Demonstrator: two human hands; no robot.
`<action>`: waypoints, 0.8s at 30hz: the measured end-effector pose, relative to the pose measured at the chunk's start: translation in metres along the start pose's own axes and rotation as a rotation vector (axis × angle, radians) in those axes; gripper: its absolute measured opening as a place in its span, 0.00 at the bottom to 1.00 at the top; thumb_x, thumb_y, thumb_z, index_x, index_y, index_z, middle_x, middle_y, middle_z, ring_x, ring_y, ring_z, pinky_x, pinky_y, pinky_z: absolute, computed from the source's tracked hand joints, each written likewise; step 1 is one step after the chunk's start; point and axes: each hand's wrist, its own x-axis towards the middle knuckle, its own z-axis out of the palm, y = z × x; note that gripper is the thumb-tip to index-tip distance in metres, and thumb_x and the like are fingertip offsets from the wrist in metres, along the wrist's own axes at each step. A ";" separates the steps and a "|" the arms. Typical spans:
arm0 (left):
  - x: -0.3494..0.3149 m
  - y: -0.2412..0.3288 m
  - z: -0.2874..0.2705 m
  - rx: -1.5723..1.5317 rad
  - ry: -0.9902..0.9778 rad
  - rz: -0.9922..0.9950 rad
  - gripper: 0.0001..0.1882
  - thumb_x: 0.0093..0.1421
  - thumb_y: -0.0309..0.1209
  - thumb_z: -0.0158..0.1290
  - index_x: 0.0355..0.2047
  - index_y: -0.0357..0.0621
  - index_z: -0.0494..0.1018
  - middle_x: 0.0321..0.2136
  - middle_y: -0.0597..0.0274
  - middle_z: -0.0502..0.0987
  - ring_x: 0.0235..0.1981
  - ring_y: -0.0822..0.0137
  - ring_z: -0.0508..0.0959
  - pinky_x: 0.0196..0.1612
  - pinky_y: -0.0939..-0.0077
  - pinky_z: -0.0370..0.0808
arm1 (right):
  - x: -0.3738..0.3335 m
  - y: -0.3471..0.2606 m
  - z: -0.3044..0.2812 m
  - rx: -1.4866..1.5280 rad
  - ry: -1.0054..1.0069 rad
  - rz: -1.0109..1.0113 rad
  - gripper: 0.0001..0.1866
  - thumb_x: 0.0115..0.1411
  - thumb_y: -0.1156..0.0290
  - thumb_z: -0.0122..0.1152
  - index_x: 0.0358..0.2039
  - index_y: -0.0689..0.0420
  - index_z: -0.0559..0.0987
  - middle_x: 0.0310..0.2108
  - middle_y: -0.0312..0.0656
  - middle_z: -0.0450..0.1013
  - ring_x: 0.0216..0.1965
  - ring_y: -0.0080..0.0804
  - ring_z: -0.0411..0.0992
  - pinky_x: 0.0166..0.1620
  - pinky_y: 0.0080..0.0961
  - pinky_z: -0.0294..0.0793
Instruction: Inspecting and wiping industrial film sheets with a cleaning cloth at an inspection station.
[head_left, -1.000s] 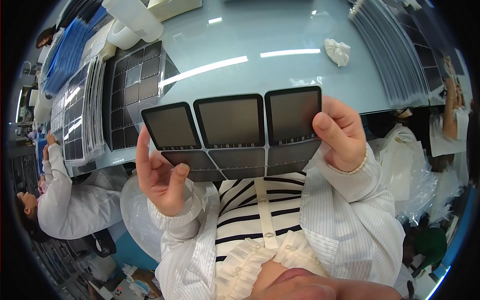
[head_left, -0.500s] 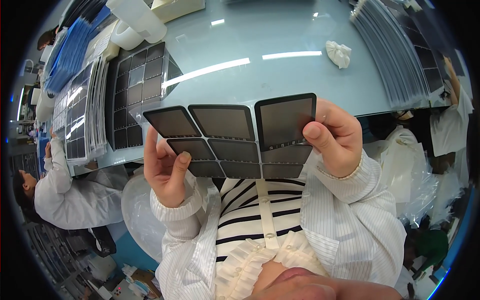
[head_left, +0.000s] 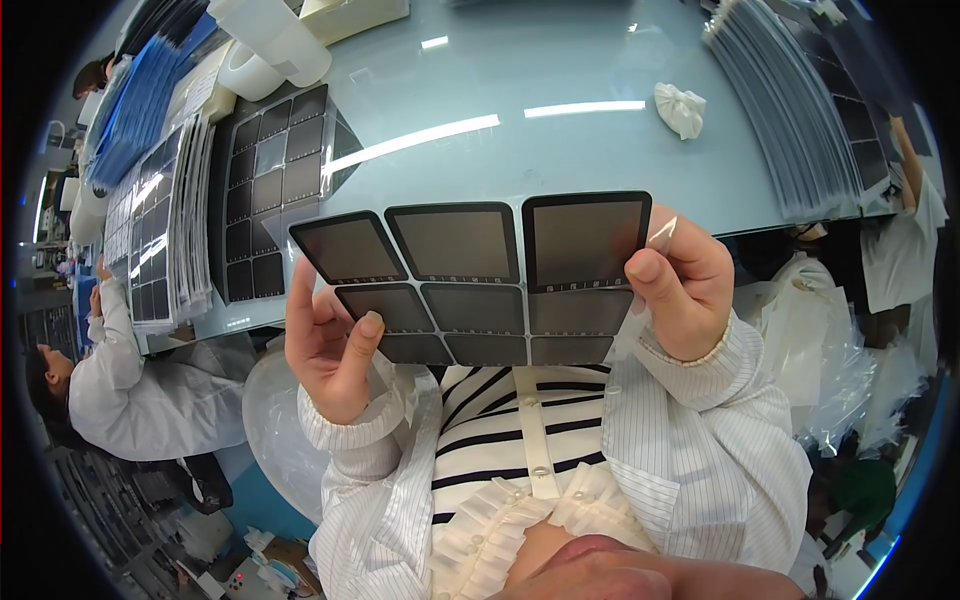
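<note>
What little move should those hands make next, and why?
Perhaps the left hand and right hand should ease very slightly apart, to flatten the sheet of dark panels. Each hand pinches it near one side, and it looks bent: its top row slopes differently from the lower rows.

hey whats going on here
A person's left hand grips the left side of a thin sheet of dark rectangular panels, while the right hand holds its right edge. Beyond, on the glossy pale-blue table, similar dark-panelled sheets lie at left and a crumpled white bundle at right.
</note>
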 end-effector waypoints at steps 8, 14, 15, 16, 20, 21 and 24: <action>0.003 -0.002 -0.002 0.019 0.037 -0.095 0.35 0.54 0.18 0.56 0.62 0.36 0.56 0.29 0.61 0.77 0.24 0.80 0.71 0.31 0.91 0.66 | 0.001 0.018 0.002 0.053 -0.108 0.056 0.15 0.60 0.68 0.60 0.41 0.66 0.73 0.30 0.34 0.72 0.26 0.13 0.65 0.28 0.10 0.62; 0.021 0.004 0.017 0.799 0.092 0.205 0.36 0.48 0.26 0.63 0.58 0.37 0.63 0.50 0.49 0.71 0.50 0.58 0.71 0.49 0.67 0.69 | -0.005 0.031 0.013 -0.028 -0.065 0.322 0.15 0.55 0.75 0.62 0.43 0.64 0.76 0.30 0.37 0.76 0.21 0.12 0.67 0.25 0.10 0.64; 0.023 0.013 0.021 0.802 0.094 0.203 0.36 0.48 0.26 0.63 0.58 0.37 0.63 0.50 0.49 0.71 0.50 0.58 0.71 0.49 0.67 0.69 | -0.003 0.027 0.014 -0.026 -0.069 0.322 0.15 0.55 0.75 0.62 0.43 0.64 0.76 0.30 0.37 0.76 0.21 0.12 0.67 0.25 0.10 0.64; 0.025 0.025 0.030 0.828 -0.020 0.334 0.34 0.49 0.31 0.63 0.56 0.37 0.65 0.52 0.47 0.69 0.54 0.54 0.69 0.53 0.63 0.66 | 0.001 0.018 0.015 -0.184 -0.184 0.312 0.14 0.56 0.75 0.61 0.44 0.64 0.75 0.30 0.38 0.76 0.23 0.14 0.68 0.26 0.11 0.65; 0.027 0.042 0.054 0.828 -0.444 0.468 0.32 0.55 0.48 0.55 0.53 0.38 0.68 0.56 0.42 0.65 0.58 0.46 0.65 0.60 0.54 0.57 | -0.004 0.010 0.033 -0.306 -0.286 0.126 0.15 0.56 0.77 0.59 0.45 0.65 0.74 0.33 0.44 0.74 0.28 0.27 0.73 0.30 0.21 0.71; 0.028 0.036 0.059 0.756 -0.474 0.480 0.35 0.54 0.49 0.55 0.54 0.34 0.66 0.57 0.39 0.64 0.58 0.43 0.65 0.60 0.53 0.57 | -0.002 0.013 0.036 -0.340 -0.300 -0.165 0.16 0.54 0.78 0.59 0.44 0.65 0.73 0.32 0.48 0.72 0.29 0.39 0.74 0.30 0.28 0.72; 0.034 0.029 0.064 0.614 -0.503 0.492 0.37 0.54 0.49 0.56 0.53 0.30 0.65 0.55 0.37 0.66 0.56 0.43 0.67 0.58 0.52 0.60 | -0.006 0.008 0.034 -0.386 -0.333 -0.180 0.17 0.52 0.78 0.60 0.43 0.66 0.73 0.32 0.51 0.71 0.29 0.46 0.73 0.30 0.31 0.73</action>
